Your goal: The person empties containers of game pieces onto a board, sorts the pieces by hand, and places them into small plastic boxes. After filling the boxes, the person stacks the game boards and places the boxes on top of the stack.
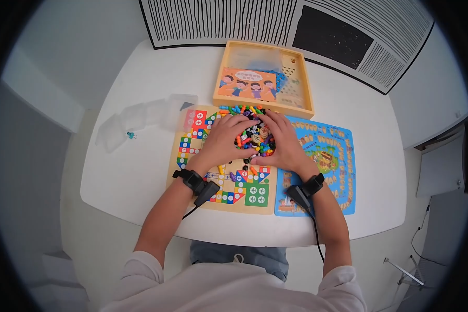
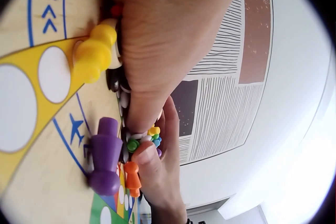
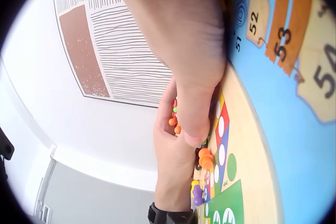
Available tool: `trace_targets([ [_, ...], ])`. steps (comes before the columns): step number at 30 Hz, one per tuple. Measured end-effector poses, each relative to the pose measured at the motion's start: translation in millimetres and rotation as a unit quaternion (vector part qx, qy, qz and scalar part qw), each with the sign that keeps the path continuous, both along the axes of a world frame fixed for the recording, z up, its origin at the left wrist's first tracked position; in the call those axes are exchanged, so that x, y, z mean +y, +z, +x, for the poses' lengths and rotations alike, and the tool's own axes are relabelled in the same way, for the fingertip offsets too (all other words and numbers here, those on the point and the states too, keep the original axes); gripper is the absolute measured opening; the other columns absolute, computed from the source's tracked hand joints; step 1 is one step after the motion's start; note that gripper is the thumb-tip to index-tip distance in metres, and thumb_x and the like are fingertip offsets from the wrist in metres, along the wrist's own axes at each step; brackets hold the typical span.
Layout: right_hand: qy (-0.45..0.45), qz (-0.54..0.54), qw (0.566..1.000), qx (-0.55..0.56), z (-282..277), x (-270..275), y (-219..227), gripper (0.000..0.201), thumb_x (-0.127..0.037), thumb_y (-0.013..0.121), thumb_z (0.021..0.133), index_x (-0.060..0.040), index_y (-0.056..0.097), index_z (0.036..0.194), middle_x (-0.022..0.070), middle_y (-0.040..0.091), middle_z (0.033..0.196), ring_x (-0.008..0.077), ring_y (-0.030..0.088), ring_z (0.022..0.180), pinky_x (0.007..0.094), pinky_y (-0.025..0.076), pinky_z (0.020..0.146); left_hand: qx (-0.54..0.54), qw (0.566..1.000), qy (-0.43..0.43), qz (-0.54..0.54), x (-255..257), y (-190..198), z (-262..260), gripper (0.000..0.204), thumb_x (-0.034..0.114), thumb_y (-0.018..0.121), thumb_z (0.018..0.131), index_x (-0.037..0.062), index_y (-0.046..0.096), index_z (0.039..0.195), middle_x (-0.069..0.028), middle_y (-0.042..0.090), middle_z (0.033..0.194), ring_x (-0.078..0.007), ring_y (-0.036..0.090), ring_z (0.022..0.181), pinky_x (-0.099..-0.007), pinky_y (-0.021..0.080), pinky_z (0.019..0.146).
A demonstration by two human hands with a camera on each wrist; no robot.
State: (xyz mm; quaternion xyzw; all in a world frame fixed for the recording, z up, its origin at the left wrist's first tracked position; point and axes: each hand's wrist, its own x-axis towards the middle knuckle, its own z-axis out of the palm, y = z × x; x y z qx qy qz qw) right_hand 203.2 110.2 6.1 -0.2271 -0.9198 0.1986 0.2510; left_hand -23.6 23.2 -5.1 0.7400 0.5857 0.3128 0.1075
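Observation:
Both hands cup a heaped pile of small coloured game pieces (image 1: 252,132) on the wooden flying-chess board (image 1: 195,200). My left hand (image 1: 225,139) curves around the pile's left side, my right hand (image 1: 287,143) around its right, thumbs toward each other at the near edge. Pegs, black pieces and round wooden discs show between them. Outside the hands, a yellow pawn (image 2: 96,50), a purple pawn (image 2: 105,158) and an orange pawn (image 2: 132,176) lie loose on the board. The palms hide part of the heap.
At the right lies a blue numbered path board (image 1: 343,171). Behind stands a shallow wooden box (image 1: 309,96) holding an orange booklet (image 1: 247,84). Clear plastic containers (image 1: 145,117) sit at the left, with a small teal item (image 1: 131,135) beside them. A framed panel (image 1: 333,36) borders the back.

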Motion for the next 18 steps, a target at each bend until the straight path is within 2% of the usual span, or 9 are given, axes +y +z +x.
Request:
trace_targets([
  [1,-0.014,0.009,1.000,0.001,-0.1,-2.0,2.0,0.112,-0.061,0.093,0.065,-0.0087,0.048,0.154,0.0234,0.044,0.158,0.0478,0.038,0.148,0.0600,0.032,0.122,-0.005,1.000,-0.001,0.007,0.0,1.0,0.5,0.073,0.041,0.090,0.073,0.0154,0.068,0.137,-0.0043,0.063,0.135,-0.0266,0.056,0.130,-0.0442,0.039,0.112],
  [5,-0.042,0.043,0.998,-0.007,0.2,-3.6,3.5,0.111,-0.059,0.094,0.063,-0.0102,0.051,0.153,0.0220,0.047,0.155,0.0457,0.040,0.147,0.0586,0.032,0.122,-0.008,1.000,0.001,0.001,1.8,-0.1,0.5,0.068,0.035,0.090,0.073,0.0175,0.069,0.136,-0.0050,0.064,0.131,-0.0277,0.057,0.127,-0.0447,0.041,0.111],
  [10,-0.047,0.048,0.998,-0.011,0.3,-3.2,2.6,0.110,-0.058,0.094,0.062,-0.0098,0.052,0.151,0.0208,0.049,0.151,0.0452,0.042,0.143,0.0576,0.035,0.119,-0.028,0.999,-0.011,0.012,1.8,0.5,-0.1,0.052,0.025,0.091,0.074,0.0177,0.073,0.122,-0.0028,0.068,0.111,-0.0274,0.060,0.112,-0.0440,0.043,0.105],
  [13,-0.047,0.039,0.998,-0.012,0.7,-2.7,3.7,0.110,-0.057,0.095,0.062,-0.0097,0.052,0.151,0.0202,0.050,0.148,0.0453,0.043,0.140,0.0570,0.037,0.117,-0.041,0.999,-0.013,-0.004,0.4,3.0,-0.8,0.047,0.020,0.092,0.072,0.0169,0.074,0.116,-0.0027,0.068,0.106,-0.0268,0.061,0.110,-0.0437,0.043,0.104],
  [18,-0.048,0.019,0.999,-0.011,0.3,-5.8,5.8,0.109,-0.054,0.097,0.062,-0.0092,0.052,0.151,0.0205,0.049,0.148,0.0452,0.044,0.140,0.0563,0.037,0.117,-0.061,0.998,-0.017,-0.001,-1.4,4.3,-1.8,0.045,0.014,0.091,0.072,0.0153,0.075,0.114,-0.0040,0.069,0.108,-0.0270,0.061,0.111,-0.0434,0.043,0.106],
])
